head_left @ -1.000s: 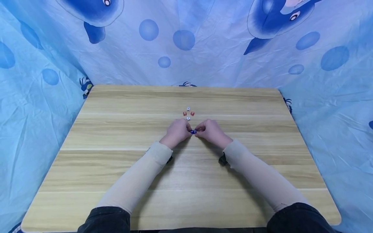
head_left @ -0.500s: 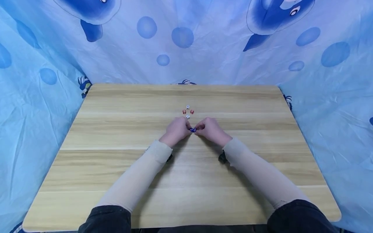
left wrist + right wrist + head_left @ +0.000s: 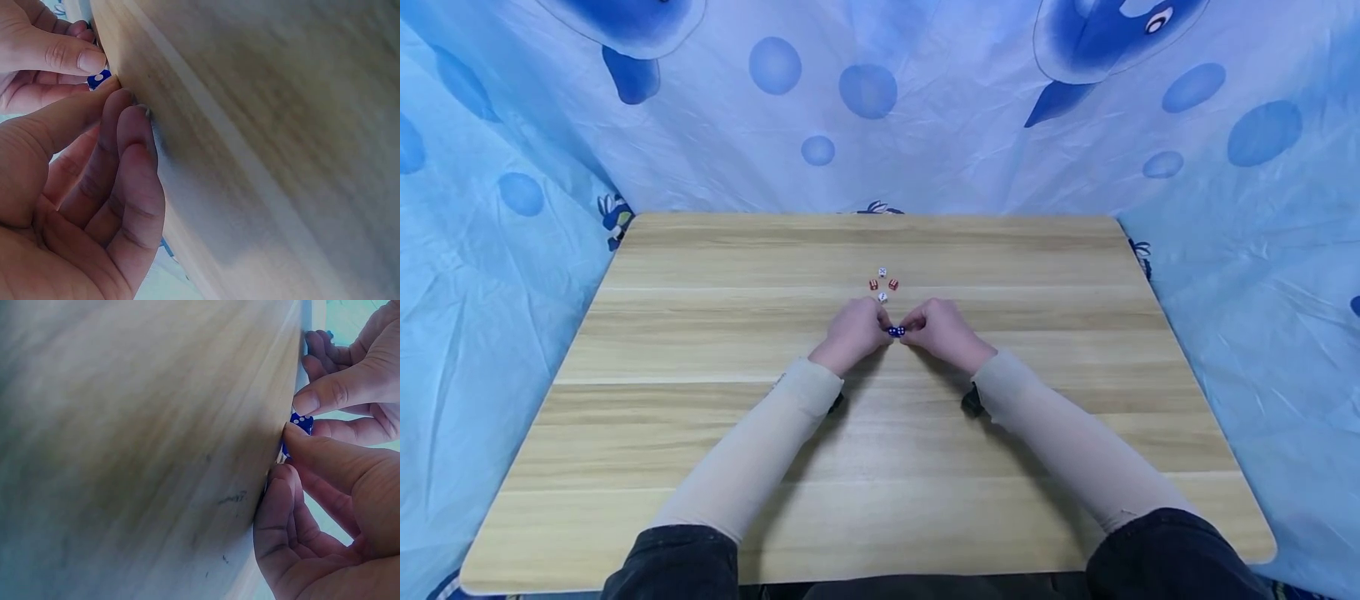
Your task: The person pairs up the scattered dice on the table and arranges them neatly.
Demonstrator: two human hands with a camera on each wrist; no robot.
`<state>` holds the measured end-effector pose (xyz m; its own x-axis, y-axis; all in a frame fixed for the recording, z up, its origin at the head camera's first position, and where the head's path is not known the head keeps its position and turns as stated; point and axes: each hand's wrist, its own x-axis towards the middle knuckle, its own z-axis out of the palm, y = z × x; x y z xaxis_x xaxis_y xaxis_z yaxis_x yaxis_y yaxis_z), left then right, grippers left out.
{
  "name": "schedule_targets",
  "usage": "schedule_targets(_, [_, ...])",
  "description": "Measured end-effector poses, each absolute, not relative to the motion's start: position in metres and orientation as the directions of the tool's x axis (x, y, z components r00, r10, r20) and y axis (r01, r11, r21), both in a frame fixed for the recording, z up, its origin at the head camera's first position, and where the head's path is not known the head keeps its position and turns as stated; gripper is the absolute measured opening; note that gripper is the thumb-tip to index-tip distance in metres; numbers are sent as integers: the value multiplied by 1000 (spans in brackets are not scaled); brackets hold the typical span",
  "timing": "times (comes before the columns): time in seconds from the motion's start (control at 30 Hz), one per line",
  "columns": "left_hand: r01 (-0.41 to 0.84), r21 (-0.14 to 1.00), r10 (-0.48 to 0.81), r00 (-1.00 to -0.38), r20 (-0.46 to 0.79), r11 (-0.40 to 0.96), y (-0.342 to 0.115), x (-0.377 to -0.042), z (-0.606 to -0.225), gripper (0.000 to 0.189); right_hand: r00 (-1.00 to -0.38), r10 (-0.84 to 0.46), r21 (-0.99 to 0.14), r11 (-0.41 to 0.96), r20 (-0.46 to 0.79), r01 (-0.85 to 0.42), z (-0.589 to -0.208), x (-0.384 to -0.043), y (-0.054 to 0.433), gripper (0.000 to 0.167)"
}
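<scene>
Two small blue dice with white pips are side by side at the middle of the table in the head view. My left hand [image 3: 855, 330] pinches the left blue die [image 3: 892, 332] between thumb and fingers. From the other side, my right hand [image 3: 942, 331] pinches the right blue die [image 3: 901, 332]. The right wrist view shows one blue die [image 3: 302, 421] between the far hand's thumb and finger, while the near fingers partly cover the other. Just beyond the hands lie two white dice, the nearer one [image 3: 883, 297] and the farther one [image 3: 882, 272].
Between the white dice, a red die [image 3: 873, 285] lies on the left and another red die [image 3: 893, 284] on the right, forming a small diamond. The wooden table [image 3: 700, 467] has rounded front corners. A blue curtain [image 3: 940, 150] with whale prints hangs behind and at both sides.
The head view has tilted slightly, so table and hands appear a little higher in the picture. Both hands keep their pinch on the blue dice, with hardly any movement over the table.
</scene>
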<state>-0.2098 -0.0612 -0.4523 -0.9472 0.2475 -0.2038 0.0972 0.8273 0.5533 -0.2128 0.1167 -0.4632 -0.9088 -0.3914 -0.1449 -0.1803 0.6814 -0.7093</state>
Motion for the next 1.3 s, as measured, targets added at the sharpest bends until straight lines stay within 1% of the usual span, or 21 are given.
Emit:
schedule_targets(0.43, [93, 556, 242, -950, -200, 826, -63, -213, -452, 12, -909, -401, -706, 677, -115, -209, -463, -216, 118, 13])
schedule_targets(0.67, [89, 557, 235, -952, -197, 826, -63, -211, -452, 14, -912, -385, -712, 679, -137, -180, -463, -214, 117, 14])
schedule_targets(0.8, [91, 553, 232, -954, -191, 828, -63, -210, -452, 17, -914, -383, -711, 680, -137, -178, -463, -214, 117, 14])
schedule_targets(0.93, [88, 548, 232, -952, -201, 832, -65, -210, -450, 23, -914, -380, -705, 687, -142, -176, -463, -214, 117, 15])
schedule_targets(1.13, [73, 589, 227, -955, -193, 805, -78, -213, -445, 34, -914, -375, -710, 686, -154, -161, -461, -213, 117, 18])
schedule_targets(1.3, [32, 664, 183, -970, -159, 747, -86, -221, -442, 38, -914, -371, -708, 689, -164, -153, -460, -212, 117, 19])
